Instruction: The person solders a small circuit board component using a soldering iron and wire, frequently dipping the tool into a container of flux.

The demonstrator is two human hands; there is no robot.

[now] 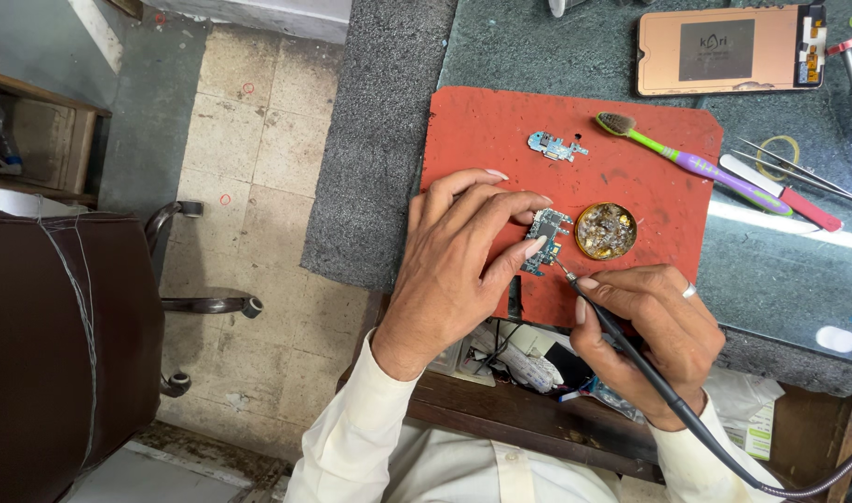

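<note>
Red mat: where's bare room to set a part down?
The red mat is bare along its left strip, between its top-left corner and the small board. Also free: the patch right of the flux tin, below the toothbrush. Crowded around the circuit board, under the left hand and right hand.

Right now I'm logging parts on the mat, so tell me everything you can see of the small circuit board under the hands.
The circuit board is a small bluish-green piece with tiny metal components, lying flat on the red mat. The left hand pins it with its fingertips; the soldering iron in the right hand touches its lower edge.
</note>
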